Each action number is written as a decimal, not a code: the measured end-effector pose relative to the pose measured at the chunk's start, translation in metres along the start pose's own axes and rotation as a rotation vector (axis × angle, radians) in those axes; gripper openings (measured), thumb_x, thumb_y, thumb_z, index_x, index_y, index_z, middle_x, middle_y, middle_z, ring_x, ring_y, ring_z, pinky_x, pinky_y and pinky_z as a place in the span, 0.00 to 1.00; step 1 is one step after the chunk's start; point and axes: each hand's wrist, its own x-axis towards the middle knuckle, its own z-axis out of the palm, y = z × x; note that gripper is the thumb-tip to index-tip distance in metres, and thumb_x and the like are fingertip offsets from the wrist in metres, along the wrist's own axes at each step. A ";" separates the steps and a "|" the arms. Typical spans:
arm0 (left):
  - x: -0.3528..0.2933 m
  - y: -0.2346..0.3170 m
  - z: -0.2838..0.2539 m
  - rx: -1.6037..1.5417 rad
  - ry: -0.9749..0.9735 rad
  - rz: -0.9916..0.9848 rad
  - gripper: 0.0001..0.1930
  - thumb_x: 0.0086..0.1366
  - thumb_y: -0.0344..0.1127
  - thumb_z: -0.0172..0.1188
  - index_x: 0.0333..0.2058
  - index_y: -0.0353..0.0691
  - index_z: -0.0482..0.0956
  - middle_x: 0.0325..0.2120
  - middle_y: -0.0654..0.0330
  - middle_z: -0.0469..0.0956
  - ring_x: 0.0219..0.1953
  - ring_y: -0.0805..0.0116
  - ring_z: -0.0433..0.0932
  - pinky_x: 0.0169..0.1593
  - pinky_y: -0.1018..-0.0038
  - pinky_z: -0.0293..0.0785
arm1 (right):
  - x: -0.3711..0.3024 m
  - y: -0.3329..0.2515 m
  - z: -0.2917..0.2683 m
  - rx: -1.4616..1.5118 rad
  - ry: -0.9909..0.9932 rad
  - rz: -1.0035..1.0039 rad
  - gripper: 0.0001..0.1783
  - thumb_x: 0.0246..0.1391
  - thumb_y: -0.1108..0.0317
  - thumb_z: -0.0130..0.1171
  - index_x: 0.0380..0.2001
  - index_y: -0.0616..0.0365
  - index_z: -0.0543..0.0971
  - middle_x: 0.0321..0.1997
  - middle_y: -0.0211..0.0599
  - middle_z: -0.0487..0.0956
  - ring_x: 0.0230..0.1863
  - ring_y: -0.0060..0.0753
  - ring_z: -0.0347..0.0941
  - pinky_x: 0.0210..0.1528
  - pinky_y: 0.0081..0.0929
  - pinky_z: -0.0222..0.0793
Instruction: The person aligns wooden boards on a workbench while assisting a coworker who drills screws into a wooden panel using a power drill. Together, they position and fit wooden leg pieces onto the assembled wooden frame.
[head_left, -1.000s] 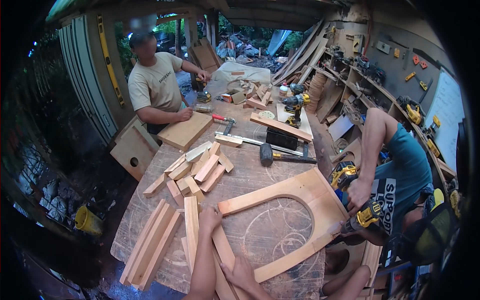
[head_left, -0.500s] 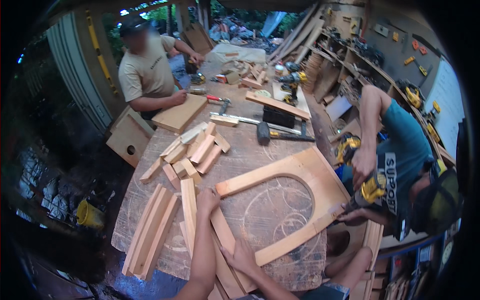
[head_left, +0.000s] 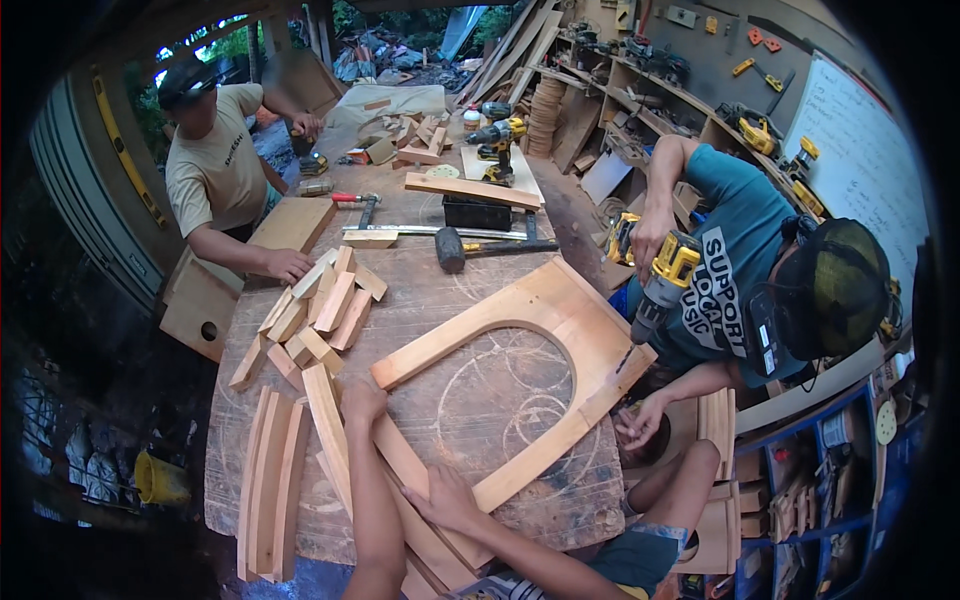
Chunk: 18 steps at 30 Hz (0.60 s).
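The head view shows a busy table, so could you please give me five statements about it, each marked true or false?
1. The left hand and the right hand both touch a long board. True.
2. The mallet lies inside the opening of the wooden frame. False: it lies on the table beyond the frame.
3. A co-worker in a teal shirt holds a drill that points down toward the frame. True.
4. The bucket is blue and stands on the table. False: it is yellow and stands off to the left, below the tabletop.
5. A co-worker in a pale shirt is at the table's left side. True.
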 end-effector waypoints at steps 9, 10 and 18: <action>0.005 -0.005 0.000 0.019 0.069 0.057 0.20 0.51 0.44 0.64 0.35 0.31 0.84 0.37 0.39 0.82 0.44 0.44 0.82 0.50 0.57 0.77 | 0.002 0.000 0.002 0.009 0.002 0.010 0.36 0.59 0.42 0.54 0.44 0.75 0.71 0.46 0.66 0.74 0.50 0.64 0.71 0.53 0.49 0.68; 0.006 -0.005 0.000 0.027 0.083 0.049 0.20 0.51 0.44 0.64 0.35 0.31 0.84 0.37 0.39 0.82 0.43 0.44 0.82 0.50 0.57 0.77 | 0.002 0.000 0.002 0.008 0.001 0.011 0.36 0.59 0.42 0.54 0.44 0.75 0.71 0.46 0.66 0.74 0.50 0.64 0.71 0.53 0.49 0.68; 0.007 -0.002 0.003 -0.006 0.114 -0.022 0.20 0.50 0.41 0.66 0.38 0.31 0.82 0.38 0.40 0.82 0.45 0.45 0.82 0.51 0.57 0.77 | 0.002 -0.003 -0.001 0.006 0.019 -0.008 0.35 0.59 0.43 0.54 0.42 0.74 0.72 0.45 0.64 0.74 0.49 0.63 0.72 0.52 0.49 0.69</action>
